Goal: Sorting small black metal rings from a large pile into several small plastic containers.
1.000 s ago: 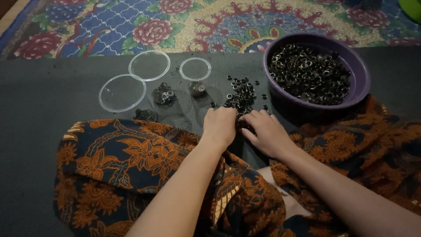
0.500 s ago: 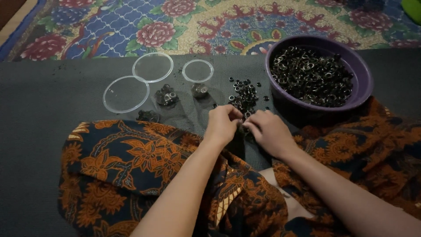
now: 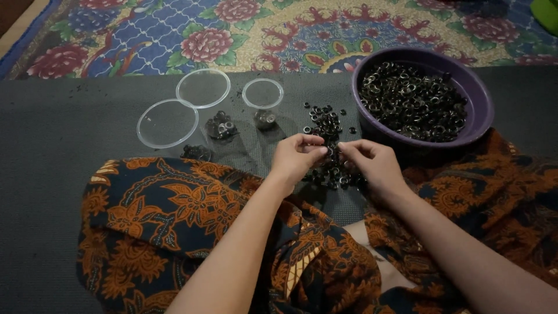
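A loose pile of small black metal rings [image 3: 326, 125] lies on the grey mat [image 3: 64, 145] in front of my lap. Both hands hover just above the near part of this pile. My left hand [image 3: 295, 158] has its fingers pinched together, seemingly on a small ring that is barely visible. My right hand [image 3: 372, 166] is pinched the same way, and its fingertips almost touch those of the left hand. A purple bowl [image 3: 482, 110] full of the same rings stands to the right of the pile.
Three clear round lids [image 3: 167, 123], [image 3: 203, 88], [image 3: 263, 93] lie on the mat to the left. Small clear cups [image 3: 221, 127], [image 3: 265, 119] beside them hold a few rings. Orange and black patterned cloth [image 3: 151, 215] covers my lap. A flowered carpet [image 3: 232, 29] lies beyond.
Both hands have lifted a little off the ring pile, and their fingertips have come together. The view has shifted slightly.
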